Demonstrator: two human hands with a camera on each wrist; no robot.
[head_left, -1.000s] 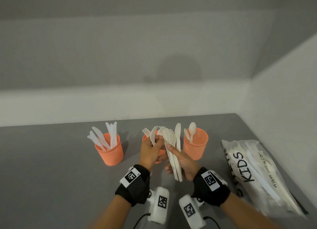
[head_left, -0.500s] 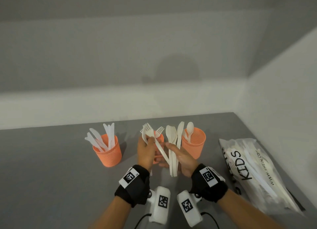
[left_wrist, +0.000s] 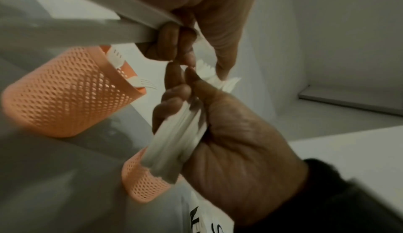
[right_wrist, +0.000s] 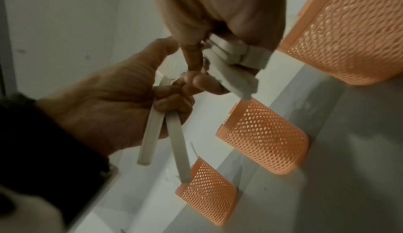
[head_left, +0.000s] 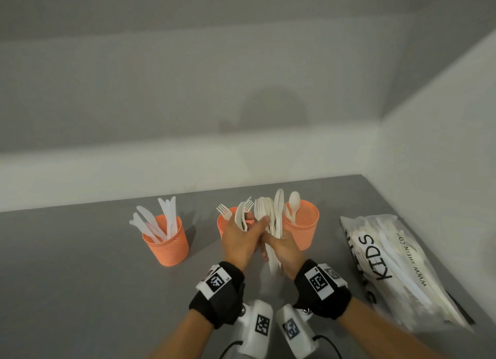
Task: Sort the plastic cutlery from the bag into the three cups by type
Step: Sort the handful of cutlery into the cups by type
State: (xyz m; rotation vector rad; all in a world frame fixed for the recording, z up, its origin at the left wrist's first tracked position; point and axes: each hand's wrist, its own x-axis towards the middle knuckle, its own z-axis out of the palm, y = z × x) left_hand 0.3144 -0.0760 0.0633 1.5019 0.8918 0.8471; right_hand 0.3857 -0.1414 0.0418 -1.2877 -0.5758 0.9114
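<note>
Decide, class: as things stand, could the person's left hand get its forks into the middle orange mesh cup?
Probably yes. The left hand, its grip on two white plastic forks, hangs right beside the middle orange mesh cup, whose open top nothing blocks.

Grey table, pale walls, seemingly.

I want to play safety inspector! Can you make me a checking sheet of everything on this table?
Surface: grey table, bare where visible.
Job's things: knife cup; fork cup, partly hidden by the hands; spoon cup; bag lying at the right, cutlery inside.
Clutter: nothing seen.
Grippers: left hand holds two pieces, one a fork; right hand grips a bundle of cutlery.
Cables: black cables under the wrist cameras.
Surroundings: plain pale walls.
</note>
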